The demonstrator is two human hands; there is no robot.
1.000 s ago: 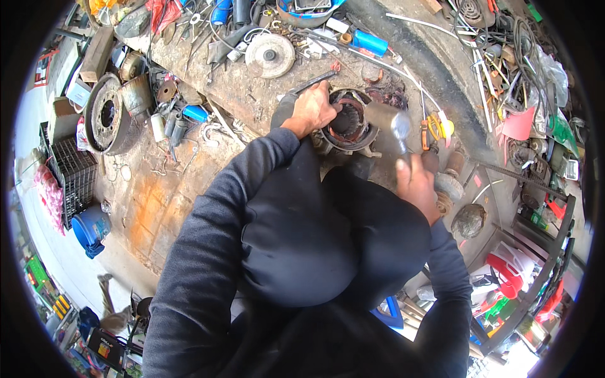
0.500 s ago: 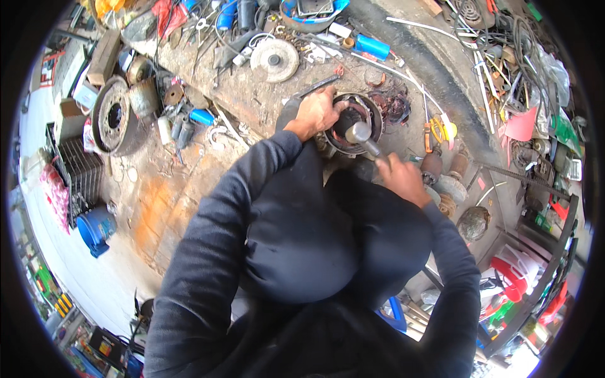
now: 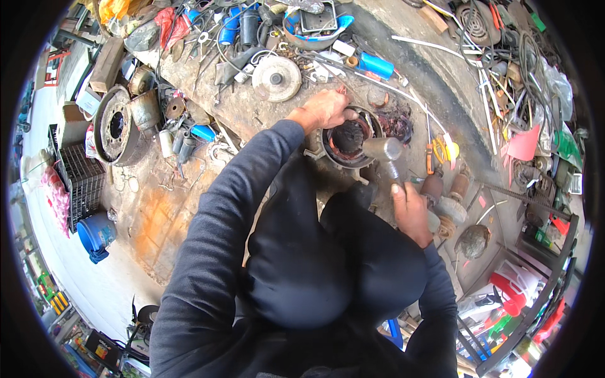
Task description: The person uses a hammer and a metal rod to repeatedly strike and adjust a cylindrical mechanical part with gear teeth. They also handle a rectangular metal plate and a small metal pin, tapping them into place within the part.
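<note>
My right hand (image 3: 411,211) is wrapped round the handle of a hammer (image 3: 384,150), its metal head raised beside the near right rim of a round motor housing (image 3: 350,162). The housing rests on the ground in front of my knees, with dark, reddish-brown windings (image 3: 345,140) inside its ring. My left hand (image 3: 328,109) is closed at the housing's far left rim, thumb toward the opening; what its fingers hold is hidden. Against the far right side of the housing lies a heap of dark, reddish wire scrap (image 3: 397,123).
A grinding-wheel-like disc (image 3: 276,78) lies beyond my left hand. Blue cylinders (image 3: 376,65), orange-handled pliers (image 3: 429,159) and white strips lie around the housing. Rusty cylindrical motor parts (image 3: 432,188) stand near my right hand. A wheel rim (image 3: 115,125) and black crate (image 3: 80,183) are at left.
The hammer has moved from over the housing's opening to the right, and my right hand has drawn back nearer me. A dark bar seen earlier by my left hand no longer shows.
</note>
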